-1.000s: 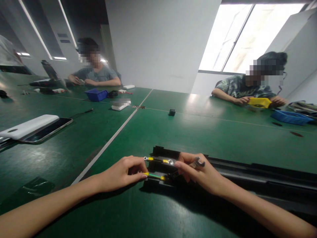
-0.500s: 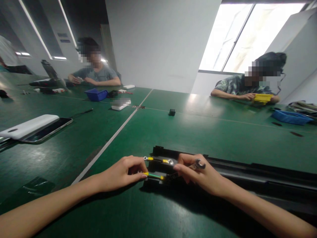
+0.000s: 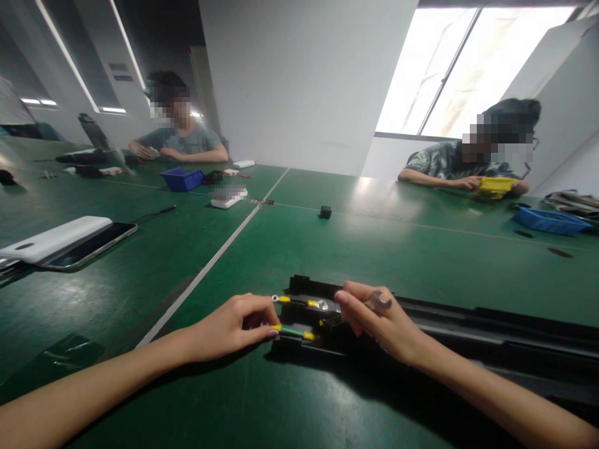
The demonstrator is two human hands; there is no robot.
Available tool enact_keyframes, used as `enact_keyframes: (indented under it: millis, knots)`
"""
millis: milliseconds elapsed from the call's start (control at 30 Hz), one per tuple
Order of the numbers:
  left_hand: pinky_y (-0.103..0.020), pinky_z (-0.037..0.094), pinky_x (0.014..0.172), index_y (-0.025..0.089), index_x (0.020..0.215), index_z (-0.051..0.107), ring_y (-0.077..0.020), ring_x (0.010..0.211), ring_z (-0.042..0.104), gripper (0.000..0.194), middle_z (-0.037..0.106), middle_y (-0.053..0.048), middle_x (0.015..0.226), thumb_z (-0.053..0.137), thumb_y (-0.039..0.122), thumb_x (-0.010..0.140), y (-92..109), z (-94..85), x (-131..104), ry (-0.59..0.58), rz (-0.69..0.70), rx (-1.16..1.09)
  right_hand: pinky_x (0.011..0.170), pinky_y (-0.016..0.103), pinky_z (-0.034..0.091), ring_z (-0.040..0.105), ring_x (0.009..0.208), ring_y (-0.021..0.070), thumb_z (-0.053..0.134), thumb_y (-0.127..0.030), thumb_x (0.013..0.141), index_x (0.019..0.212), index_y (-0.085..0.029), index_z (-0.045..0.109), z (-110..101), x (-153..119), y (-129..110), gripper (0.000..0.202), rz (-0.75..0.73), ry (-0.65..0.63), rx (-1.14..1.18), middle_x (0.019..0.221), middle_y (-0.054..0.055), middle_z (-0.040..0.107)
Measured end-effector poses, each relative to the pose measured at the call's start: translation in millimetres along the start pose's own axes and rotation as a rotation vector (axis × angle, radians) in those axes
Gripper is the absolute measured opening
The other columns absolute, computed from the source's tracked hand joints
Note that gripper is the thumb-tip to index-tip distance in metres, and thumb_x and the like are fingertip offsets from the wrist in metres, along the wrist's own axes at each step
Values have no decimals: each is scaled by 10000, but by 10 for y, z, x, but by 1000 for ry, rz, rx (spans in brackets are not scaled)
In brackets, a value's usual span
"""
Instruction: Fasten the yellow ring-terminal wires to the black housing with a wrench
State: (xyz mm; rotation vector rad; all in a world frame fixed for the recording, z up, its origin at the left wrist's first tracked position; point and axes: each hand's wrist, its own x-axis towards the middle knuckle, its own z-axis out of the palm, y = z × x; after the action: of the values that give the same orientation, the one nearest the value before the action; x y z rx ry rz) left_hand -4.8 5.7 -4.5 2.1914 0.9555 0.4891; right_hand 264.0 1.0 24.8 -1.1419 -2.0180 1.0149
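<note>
My left hand (image 3: 243, 324) pinches the left end of a short green wire (image 3: 292, 332) with yellow sleeves at both ends. The wire's other end reaches into a long black metal housing (image 3: 468, 324) on the table. Above it, a black wire (image 3: 298, 302) with yellow-sleeved ring terminals lies across the housing's end, its left ring sticking out past the edge. My right hand (image 3: 374, 318) is closed around a metal wrench (image 3: 381, 300), whose open jaw shows above the fingers. The wrench's other end points down into the housing near the green wire, dark and hard to make out.
On the green table (image 3: 224, 274), a phone (image 3: 93, 246) and a white case (image 3: 60, 237) lie at left. A small black block (image 3: 325, 212) stands ahead. Blue bins (image 3: 182, 179) and a blue tray (image 3: 552, 221) sit farther off. Two people sit across the table, one holding a yellow object (image 3: 496, 187).
My right hand has shifted slightly and lifted its grip, with the wrench turned a little and its lower end off the green wire's terminal. My left hand stays in place.
</note>
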Motion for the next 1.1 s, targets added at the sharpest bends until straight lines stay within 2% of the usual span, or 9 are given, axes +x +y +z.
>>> enact_keyframes:
  millis: [900,1100]
  knots:
    - [-209,387,607,153,836,623,-125,659,521,90,589,12,764,599,217,894,-9,5,4,1,-3,-35,457,208,317,426,462,91,439,-573,911,638,-164,519,-6,10,4,498,16,-44,-18,500,-35,463]
    - [-211,387,607,155,835,623,-128,661,523,100,589,10,763,595,228,896,-21,6,-1,-1,-1,-24,467,209,317,422,465,89,444,-539,921,642,-160,523,-9,16,20,478,16,-50,-25,503,-36,466]
